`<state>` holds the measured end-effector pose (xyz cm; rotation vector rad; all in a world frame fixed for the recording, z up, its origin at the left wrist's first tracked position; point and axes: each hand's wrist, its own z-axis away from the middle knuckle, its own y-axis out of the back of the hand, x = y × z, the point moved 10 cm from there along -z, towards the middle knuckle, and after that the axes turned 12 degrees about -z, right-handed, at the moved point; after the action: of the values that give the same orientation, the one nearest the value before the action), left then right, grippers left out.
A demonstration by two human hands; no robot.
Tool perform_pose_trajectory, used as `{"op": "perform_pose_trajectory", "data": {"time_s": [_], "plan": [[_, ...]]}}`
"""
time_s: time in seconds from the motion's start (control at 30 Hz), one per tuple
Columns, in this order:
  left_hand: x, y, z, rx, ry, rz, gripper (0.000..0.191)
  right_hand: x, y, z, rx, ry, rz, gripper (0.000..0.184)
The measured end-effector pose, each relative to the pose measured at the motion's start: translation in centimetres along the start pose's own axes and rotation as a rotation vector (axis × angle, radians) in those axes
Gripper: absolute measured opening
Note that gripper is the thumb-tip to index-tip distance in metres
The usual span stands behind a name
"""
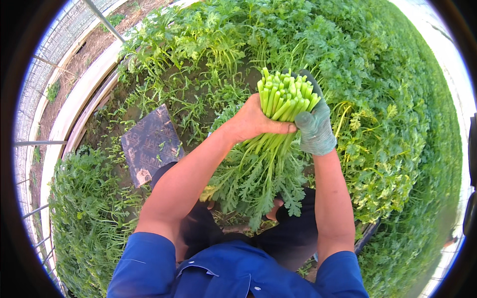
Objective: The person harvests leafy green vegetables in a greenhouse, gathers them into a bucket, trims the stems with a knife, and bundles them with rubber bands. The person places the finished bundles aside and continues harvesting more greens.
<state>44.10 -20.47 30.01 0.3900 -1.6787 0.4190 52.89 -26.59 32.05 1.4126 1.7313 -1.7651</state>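
A thick bundle of leafy greens (275, 145), with lobed leaves like crown daisy, is held upside down between my hands. Its pale cut stem ends point up and the leaves hang toward my lap. My bare left hand (257, 117) wraps the stems from the left, thumb laid across the front. On the right side, my right hand (315, 123) wears a grey-green knit glove and cups the stems just below their cut ends. Both thumbs nearly meet at the front of the bundle. The fingers behind the stems are mostly hidden.
A dark printed board (151, 145) lies on the soil to the left, with leaf scraps on it. Dense standing greens (372, 93) grow ahead and to the right, more (85, 219) at lower left. A pale curved border (80, 93) and metal poles (104, 20) run along the left.
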Motion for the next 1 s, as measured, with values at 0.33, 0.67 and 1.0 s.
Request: {"op": "perform_pose_trajectory", "data": {"time_s": [0.33,0.67,1.0], "plan": [[-3.0,0.5,-0.2,0.125,0.028,-0.325,0.09,1.2,1.1,-0.1,0.209,0.114,0.25,0.094],[-1.0,0.6,-0.1,-0.003,-0.032,-0.291,0.111,1.1,0.6,0.5,0.172,0.039,0.192,0.099],[-2.5,1.2,1.3,0.208,0.029,-0.711,0.096,1.4,0.2,1.4,0.112,0.086,0.362,0.093]]}}
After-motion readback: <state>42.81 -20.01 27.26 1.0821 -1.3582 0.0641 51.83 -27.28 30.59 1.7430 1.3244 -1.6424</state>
